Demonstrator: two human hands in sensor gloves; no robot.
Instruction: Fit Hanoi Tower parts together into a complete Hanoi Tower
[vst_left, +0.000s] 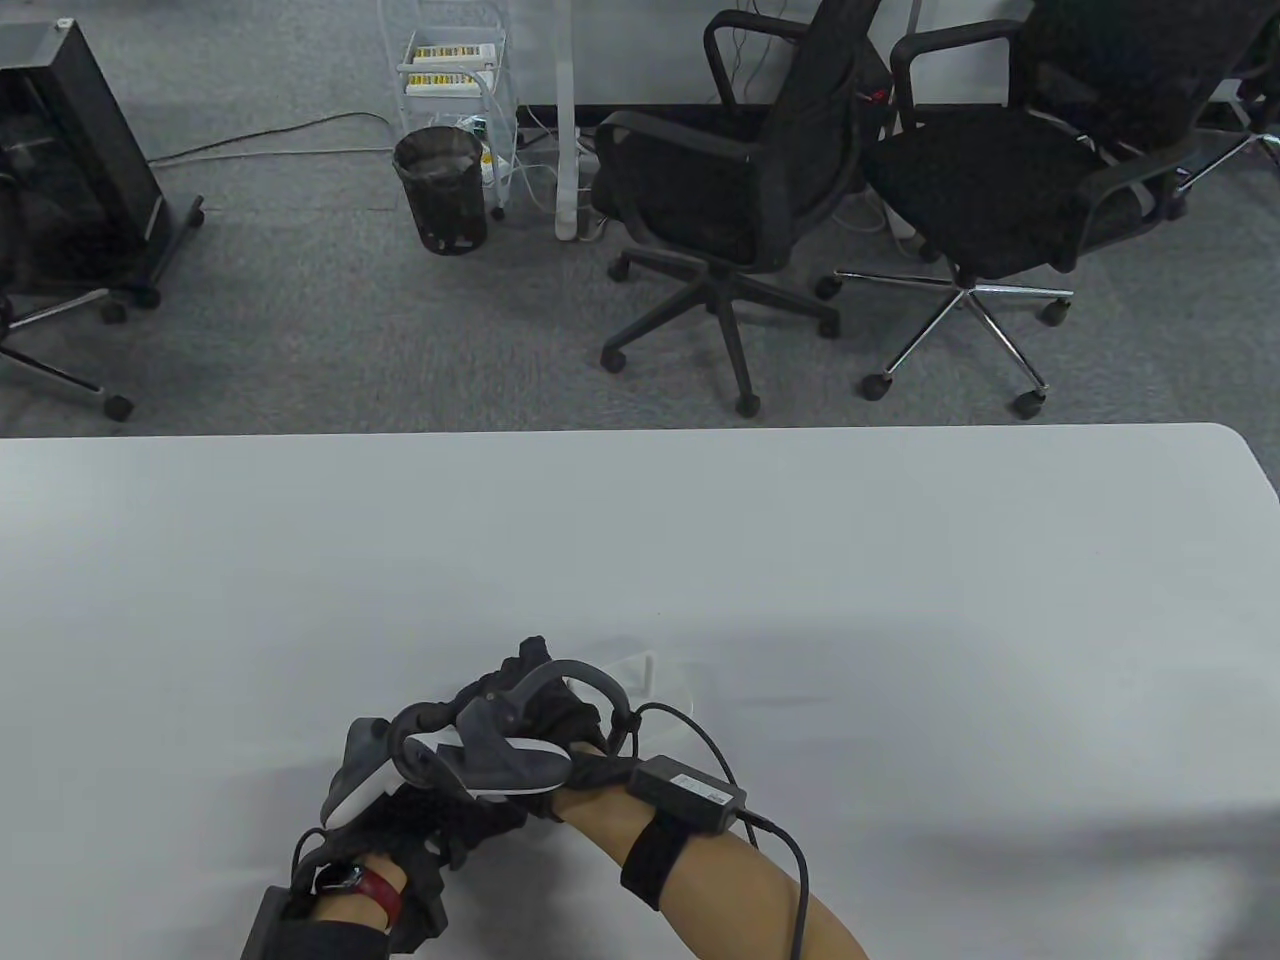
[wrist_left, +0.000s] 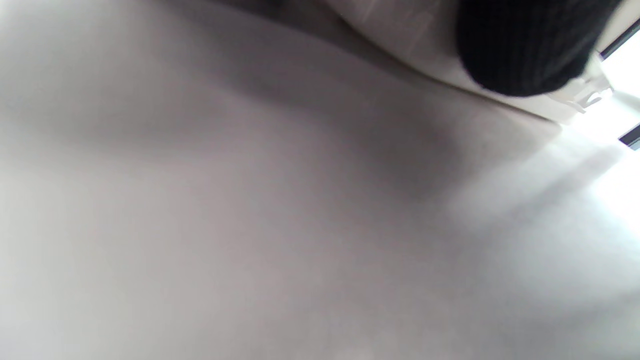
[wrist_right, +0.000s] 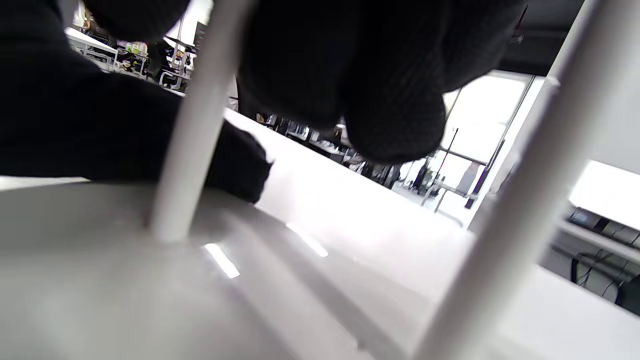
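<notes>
The white Hanoi Tower base (vst_left: 645, 672) lies on the white table just beyond my hands, mostly hidden by them. In the right wrist view its flat top (wrist_right: 100, 280) carries a thin white peg (wrist_right: 192, 130) and a second peg (wrist_right: 515, 200) nearer the camera. My right hand (vst_left: 535, 690) reaches over the base, its gloved fingers (wrist_right: 395, 100) curled behind the first peg and another gloved part resting on the base top. My left hand (vst_left: 400, 770) sits close under the right hand. One of its fingertips (wrist_left: 525, 45) lies on the base's edge (wrist_left: 425, 45); the rest is hidden. No discs show.
The table's far edge (vst_left: 640, 432) runs across the middle of the table view, with two black office chairs (vst_left: 730, 180) and a bin (vst_left: 440, 190) on the floor beyond. A cable (vst_left: 790, 860) runs along my right forearm.
</notes>
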